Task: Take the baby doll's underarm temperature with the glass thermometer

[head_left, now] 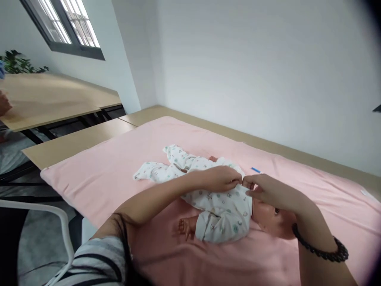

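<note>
A baby doll (pixel 269 220) lies on its back on a pink sheet (pixel 119 167), its head to the right and its legs to the left. It wears a white baby romper (pixel 208 201) printed with small green and dark figures. My left hand (pixel 218 178) is closed at the upper front of the romper, fingertips pinching the cloth near the chest. Facing it, my right hand (pixel 263 187) pinches the romper close to the neckline and partly covers the doll's head. The fingertips of both hands nearly meet. What fastening lies between them is too small to make out.
A small blue strip (pixel 255 170) rests on the sheet beyond my right hand. The wooden table (pixel 86 137) borders a white wall. Farther left stand another table (pixel 59 93), a plant (pixel 19 63) and part of another person's hand (pixel 4 103). A white chair frame (pixel 64 226) is at lower left.
</note>
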Motion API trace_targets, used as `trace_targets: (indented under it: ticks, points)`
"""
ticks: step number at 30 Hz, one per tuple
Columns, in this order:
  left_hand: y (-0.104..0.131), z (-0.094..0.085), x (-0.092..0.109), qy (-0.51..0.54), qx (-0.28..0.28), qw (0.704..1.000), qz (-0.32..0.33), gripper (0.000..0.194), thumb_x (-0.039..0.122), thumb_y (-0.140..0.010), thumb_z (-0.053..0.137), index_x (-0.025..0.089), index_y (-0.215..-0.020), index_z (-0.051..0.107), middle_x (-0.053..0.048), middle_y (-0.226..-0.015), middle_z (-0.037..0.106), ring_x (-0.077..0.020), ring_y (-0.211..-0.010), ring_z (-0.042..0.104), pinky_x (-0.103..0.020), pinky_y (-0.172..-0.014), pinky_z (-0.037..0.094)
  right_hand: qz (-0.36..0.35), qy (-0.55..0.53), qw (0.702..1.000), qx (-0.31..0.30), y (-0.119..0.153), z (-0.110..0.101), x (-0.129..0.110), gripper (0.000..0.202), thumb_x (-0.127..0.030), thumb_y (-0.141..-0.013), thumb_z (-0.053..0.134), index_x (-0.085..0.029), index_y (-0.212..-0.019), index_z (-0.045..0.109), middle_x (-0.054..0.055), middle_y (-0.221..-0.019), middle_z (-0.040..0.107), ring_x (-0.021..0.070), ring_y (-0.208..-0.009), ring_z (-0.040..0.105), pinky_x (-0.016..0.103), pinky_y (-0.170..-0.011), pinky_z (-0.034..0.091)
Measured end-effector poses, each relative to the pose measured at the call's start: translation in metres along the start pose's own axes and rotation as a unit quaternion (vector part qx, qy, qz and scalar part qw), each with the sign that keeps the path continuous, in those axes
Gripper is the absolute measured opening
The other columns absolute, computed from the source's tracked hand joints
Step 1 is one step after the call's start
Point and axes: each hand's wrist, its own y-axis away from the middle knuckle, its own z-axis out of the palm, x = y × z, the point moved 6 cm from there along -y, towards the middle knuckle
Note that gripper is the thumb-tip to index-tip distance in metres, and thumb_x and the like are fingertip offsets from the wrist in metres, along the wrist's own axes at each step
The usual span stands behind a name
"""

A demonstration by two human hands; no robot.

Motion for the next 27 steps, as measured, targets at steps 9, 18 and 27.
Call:
trace_targets:
  ticks: [9,18,27]
  points:
    - [-0.007,0.016,-0.003,0.021,0.010,1.000,0.011,0.011,0.008,-0.089,0.053,0.016,-0.085,0.059,-0.006,-0.090,0.066,-0.0172,-0.085,0.059,-0.028,-0.080,0.047,0.010,0.030,0.999,0.006,0.002,0.003,0.000,0.013,-0.027,-0.088,0.050,-0.023,-0.080,0.060,0.001,-0.080,0.064,0.0191,-0.072,0.056,0.031,-0.065,0.040]
    - [-0.007,0.017,-0.008,0.131,-0.021,0.991,0.000,0.019,0.011,-0.091,0.052,0.017,-0.098,0.069,-0.006,-0.100,0.070,-0.0177,-0.095,0.064,-0.027,-0.089,0.048,0.043,-0.002,0.999,-0.015,0.003,0.003,0.009,0.013,-0.031,-0.086,0.053,-0.024,-0.081,0.063,0.002,-0.075,0.062,0.0185,-0.067,0.054,0.030,-0.061,0.037]
    - [-0.009,0.031,-0.016,0.020,-0.012,0.997,-0.068,0.027,0.041,-0.088,0.072,0.017,-0.101,0.072,-0.006,-0.100,0.072,-0.0206,-0.094,0.066,-0.027,-0.082,0.049,0.069,0.066,0.995,0.014,-0.011,0.014,0.013,0.008,-0.022,-0.081,0.052,-0.021,-0.073,0.053,0.002,-0.078,0.063,0.0181,-0.070,0.052,0.031,-0.064,0.037]
